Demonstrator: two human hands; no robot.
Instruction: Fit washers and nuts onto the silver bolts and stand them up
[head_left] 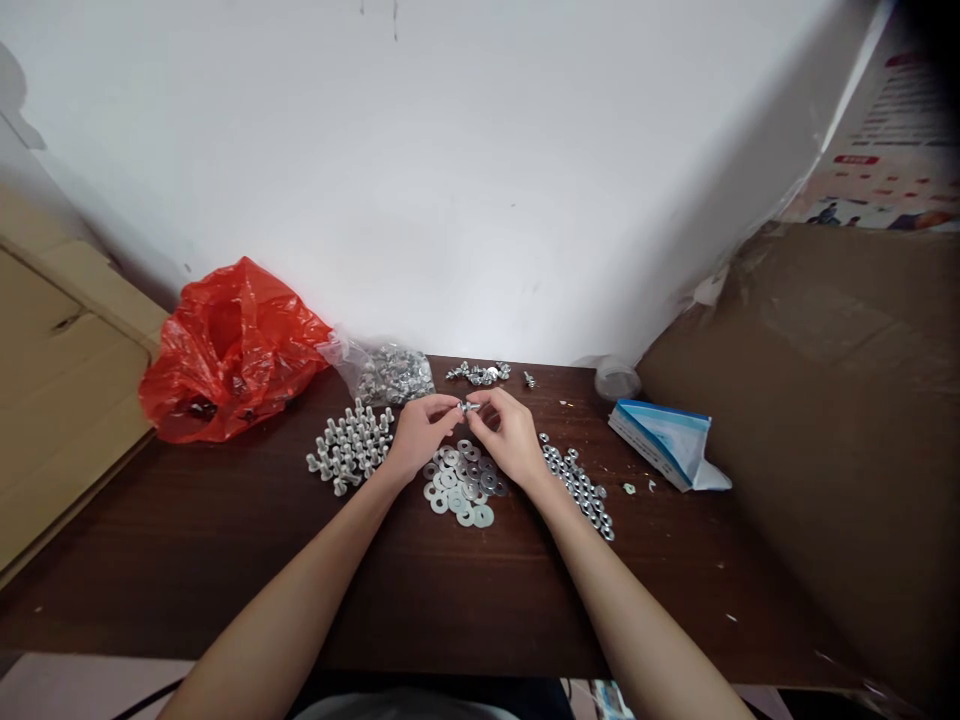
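A small metal bolt lies sideways between my two hands, above the washers. The fingertips of my left hand pinch its left end. My right hand closes its thumb and fingers around the other end; whether a nut or washer is on the shank is too small to tell. Below and between my hands spreads a pile of flat washers. To the left of my left hand stand several bolts, mostly upright on their heads. Beside my right wrist several nuts are scattered, partly hidden by the forearm.
At the back lie bolt assemblies and a single one. A clear bag of hardware and a red plastic bag sit to the left. A round clear container and blue-white packet are right, near a cardboard box.
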